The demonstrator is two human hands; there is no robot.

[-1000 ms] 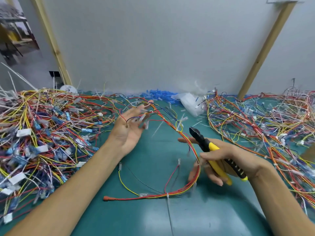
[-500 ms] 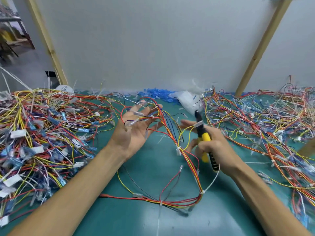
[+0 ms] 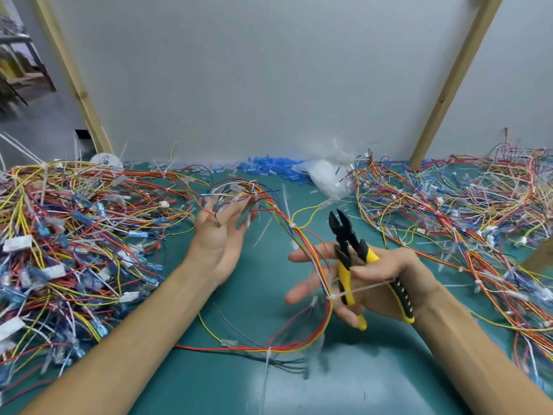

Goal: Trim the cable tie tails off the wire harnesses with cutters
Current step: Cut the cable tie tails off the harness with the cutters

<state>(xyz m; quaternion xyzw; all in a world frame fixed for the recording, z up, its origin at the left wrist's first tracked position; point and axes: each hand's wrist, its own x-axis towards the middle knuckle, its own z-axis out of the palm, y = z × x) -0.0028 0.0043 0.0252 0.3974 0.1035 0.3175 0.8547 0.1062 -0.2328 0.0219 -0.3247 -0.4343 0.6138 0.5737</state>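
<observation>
A harness (image 3: 305, 241) of red, yellow and orange wires loops from my left hand down to the green mat (image 3: 374, 384). My left hand (image 3: 218, 238) is raised, palm turned right, its fingers stretched out with the harness's upper loop draped over them. My right hand (image 3: 380, 283) grips the yellow-handled cutters (image 3: 347, 244), whose black jaws are parted and point up; its fingers spread behind the bundle. A white cable tie (image 3: 330, 296) sits on the bundle there, its tail running right across the handles. Two more ties (image 3: 291, 225) (image 3: 267, 351) show long tails.
A thick heap of harnesses (image 3: 74, 235) covers the left of the mat and another heap (image 3: 449, 220) the right. Blue connectors (image 3: 269, 166) and a white plastic bag (image 3: 326, 178) lie at the back wall. Wooden posts (image 3: 449, 85) (image 3: 74, 79) lean against it.
My right hand has come down and nearer with the cutters, whose jaws now stand parted beside the bundle. My left hand keeps the loop raised and has turned more edge-on.
</observation>
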